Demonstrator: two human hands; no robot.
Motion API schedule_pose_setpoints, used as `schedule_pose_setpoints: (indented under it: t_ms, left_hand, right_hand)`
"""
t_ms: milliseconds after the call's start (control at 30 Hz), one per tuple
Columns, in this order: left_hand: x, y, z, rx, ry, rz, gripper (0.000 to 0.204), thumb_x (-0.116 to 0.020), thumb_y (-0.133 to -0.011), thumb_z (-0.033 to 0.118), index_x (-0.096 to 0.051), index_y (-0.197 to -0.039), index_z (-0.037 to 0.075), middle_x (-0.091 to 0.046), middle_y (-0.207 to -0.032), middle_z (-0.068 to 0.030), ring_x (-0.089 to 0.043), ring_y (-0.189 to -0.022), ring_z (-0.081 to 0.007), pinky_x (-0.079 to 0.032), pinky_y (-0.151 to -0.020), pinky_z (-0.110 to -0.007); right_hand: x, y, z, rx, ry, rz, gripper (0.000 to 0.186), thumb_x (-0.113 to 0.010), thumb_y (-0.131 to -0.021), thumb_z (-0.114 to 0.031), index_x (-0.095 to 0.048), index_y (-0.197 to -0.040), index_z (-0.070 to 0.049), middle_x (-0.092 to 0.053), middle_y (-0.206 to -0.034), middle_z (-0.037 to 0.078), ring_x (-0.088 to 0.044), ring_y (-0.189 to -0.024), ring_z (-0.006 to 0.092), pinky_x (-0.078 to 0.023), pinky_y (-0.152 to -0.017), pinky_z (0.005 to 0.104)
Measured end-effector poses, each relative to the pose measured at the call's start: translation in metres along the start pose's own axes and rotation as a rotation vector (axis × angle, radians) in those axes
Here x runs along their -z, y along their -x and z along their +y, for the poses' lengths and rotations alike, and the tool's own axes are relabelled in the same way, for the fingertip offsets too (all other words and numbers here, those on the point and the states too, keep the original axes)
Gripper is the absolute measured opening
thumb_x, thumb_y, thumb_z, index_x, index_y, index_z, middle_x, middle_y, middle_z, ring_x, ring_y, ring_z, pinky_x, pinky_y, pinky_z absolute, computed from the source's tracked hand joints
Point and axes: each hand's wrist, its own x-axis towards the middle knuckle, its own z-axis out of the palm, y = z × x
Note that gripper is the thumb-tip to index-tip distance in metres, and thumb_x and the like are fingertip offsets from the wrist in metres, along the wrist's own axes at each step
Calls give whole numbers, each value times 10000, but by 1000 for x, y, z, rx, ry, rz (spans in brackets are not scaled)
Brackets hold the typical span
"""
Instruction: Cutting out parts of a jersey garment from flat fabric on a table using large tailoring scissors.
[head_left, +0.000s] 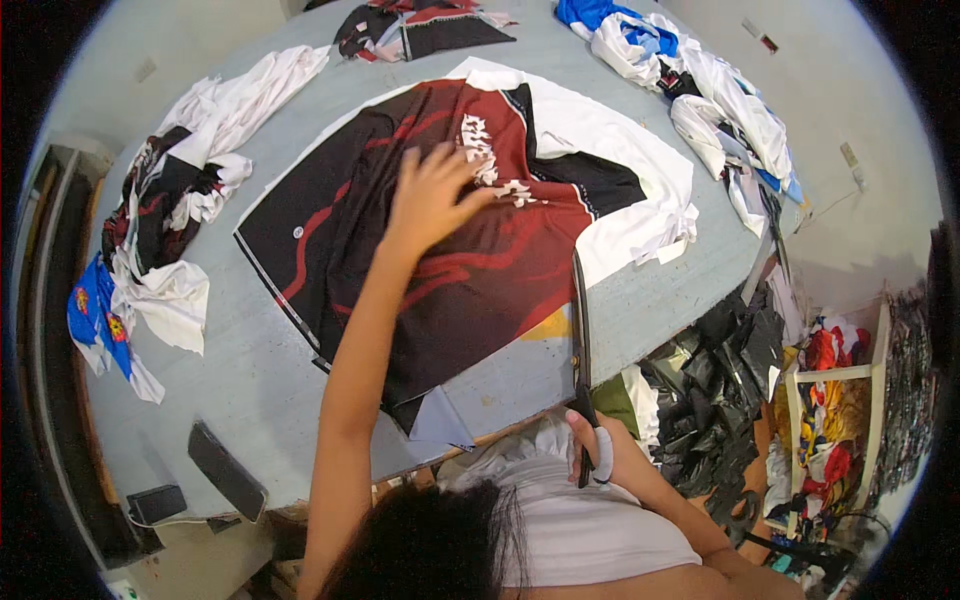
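Head cam (L fisheye of pair) is looking steeply down fr. above, facing fwd across table [250, 390], sitting fairly close to L hand [430, 203] & R hand [615, 452].

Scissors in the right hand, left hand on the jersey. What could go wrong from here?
The long scissors in the right hand reach the edge of the red-and-black jersey; a stray snip might nick it. The left hand, spread on the jersey, might drag it into wrinkles. The grey fabric triangle at the table's near edge might slip off.
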Motion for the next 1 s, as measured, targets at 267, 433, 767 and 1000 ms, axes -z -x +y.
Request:
schedule_pose_setpoints:
  t_ms: [267,433,767,1000]
  left_hand:
    - [40,61,52,688,-403,-459,446,-427,-889,410,-582,-1096,47,-572,-1062,-214,-588,-955,-311,-472,-763,-456]
    - [60,10,92,311,-121,-259,340,-450,-895,351,-666,-854,92,-659,-874,-106,-645,-738,-280,-494,-637,-436]
    - [-112,-88,37,-127,56,-72,503,-426,-863,507,-461,-1295,252,-374,-1387,-106,-300,-1301,-295,-181,-1049,-536]
    - [-83,-66,-23,432,-252,206,514,-474,-858,394,-473,-1261,75,-397,-1324,-223,-329,-1248,-396,-230,-1014,-546]
  right_hand:
    - [52,-2,13,18,225,-95,529,-467,-899,-469,-486,-766,42,-551,-508,102,-575,-449,173,-429,-431,279]
    - [73,5,10,9,418,-106,549,-464,-892,-493,-475,-734,32,-551,-532,109,-589,-466,177,-450,-431,286]
    - [68,-8,17,63,537,-61,598,-448,-884,-521,-513,-779,64,-560,-570,181,-608,-544,247,-454,-523,355]
    - [90,-14,19,75,302,-250,601,-471,-863,-554,-520,-801,41,-563,-546,76,-540,-499,145,-412,-470,257]
